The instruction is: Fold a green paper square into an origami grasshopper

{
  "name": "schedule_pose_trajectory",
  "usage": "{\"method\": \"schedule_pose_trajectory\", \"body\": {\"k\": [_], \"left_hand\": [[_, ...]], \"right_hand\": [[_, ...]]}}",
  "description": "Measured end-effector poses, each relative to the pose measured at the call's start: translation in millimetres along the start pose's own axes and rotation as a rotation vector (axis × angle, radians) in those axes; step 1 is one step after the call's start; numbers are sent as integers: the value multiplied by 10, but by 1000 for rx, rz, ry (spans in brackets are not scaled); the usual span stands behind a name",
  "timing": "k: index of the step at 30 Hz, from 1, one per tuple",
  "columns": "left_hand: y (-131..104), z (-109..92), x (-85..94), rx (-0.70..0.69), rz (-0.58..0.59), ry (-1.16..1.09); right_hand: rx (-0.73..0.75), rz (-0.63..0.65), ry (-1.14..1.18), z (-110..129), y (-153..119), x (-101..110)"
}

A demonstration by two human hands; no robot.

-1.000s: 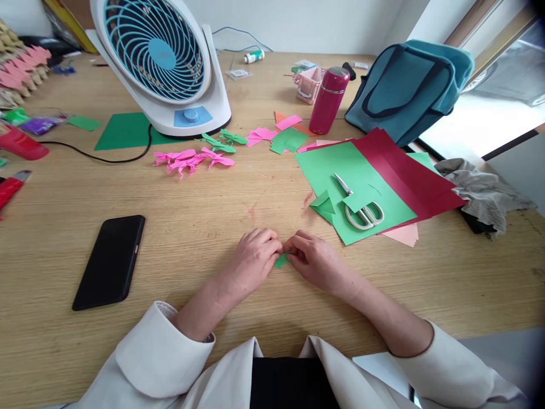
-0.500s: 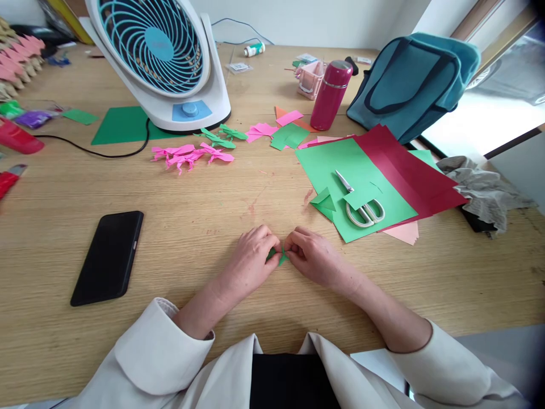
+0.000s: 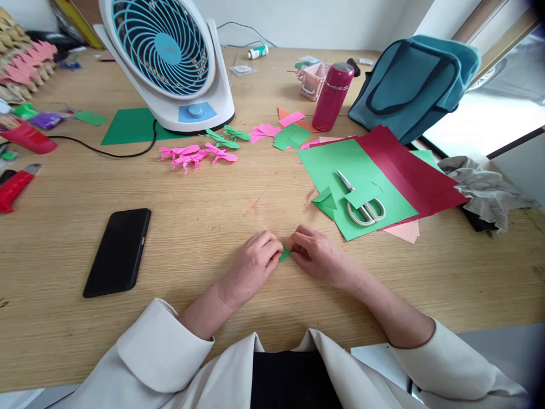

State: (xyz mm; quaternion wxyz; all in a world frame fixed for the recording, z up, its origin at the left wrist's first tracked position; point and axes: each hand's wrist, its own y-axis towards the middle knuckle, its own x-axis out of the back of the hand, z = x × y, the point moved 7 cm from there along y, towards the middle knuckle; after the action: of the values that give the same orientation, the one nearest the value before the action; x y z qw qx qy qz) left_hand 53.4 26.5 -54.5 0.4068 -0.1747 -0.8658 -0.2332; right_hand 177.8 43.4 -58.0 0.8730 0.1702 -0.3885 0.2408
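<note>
Left hand: the left hand (image 3: pixel 255 258) has a closed grip, thumb and fingertips pinched on the left side of a small green paper piece (image 3: pixel 285 254).
Right hand: the right hand (image 3: pixel 317 254) pinches the right side of the same piece, its grip also closed, the other fingers curled in.
Small green paper piece: between the two sets of fingertips, at the near middle of the wooden worktop (image 3: pixel 204 227); mostly hidden by the fingers, so its folds cannot be made out.
Folded figures: pink paper figures (image 3: pixel 193 156) lie in a cluster beyond the hands, with green paper figures (image 3: pixel 223 138) just behind them.
Paper stack: to the right, a light green sheet (image 3: pixel 326 162) overlaps dark red sheets (image 3: pixel 409 165); a folded green paper (image 3: pixel 325 200) sits at its left edge.
Scissors: the scissors (image 3: pixel 367 212) rest on the light green sheet, a green scrap (image 3: pixel 360 197) across their middle.
Phone: a black smartphone (image 3: pixel 117 253) lies left of the hands, well apart from them.
Far side: a white and blue fan (image 3: pixel 168 51) stands at the left; a magenta flask (image 3: pixel 333 96) stands between a pink basket (image 3: pixel 313 81) and a teal bag (image 3: pixel 413 85).
</note>
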Motion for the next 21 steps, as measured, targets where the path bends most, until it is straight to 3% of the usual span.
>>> {"method": "schedule_pose_trajectory", "body": {"k": [5,21], "left_hand": [[-3,9,13,2,-1,8],[-174,-123,29,-202,-2,233]], "right_hand": [[39,-13,-1,48,-65,13],[244,-49,5,62,-288,3]]}}
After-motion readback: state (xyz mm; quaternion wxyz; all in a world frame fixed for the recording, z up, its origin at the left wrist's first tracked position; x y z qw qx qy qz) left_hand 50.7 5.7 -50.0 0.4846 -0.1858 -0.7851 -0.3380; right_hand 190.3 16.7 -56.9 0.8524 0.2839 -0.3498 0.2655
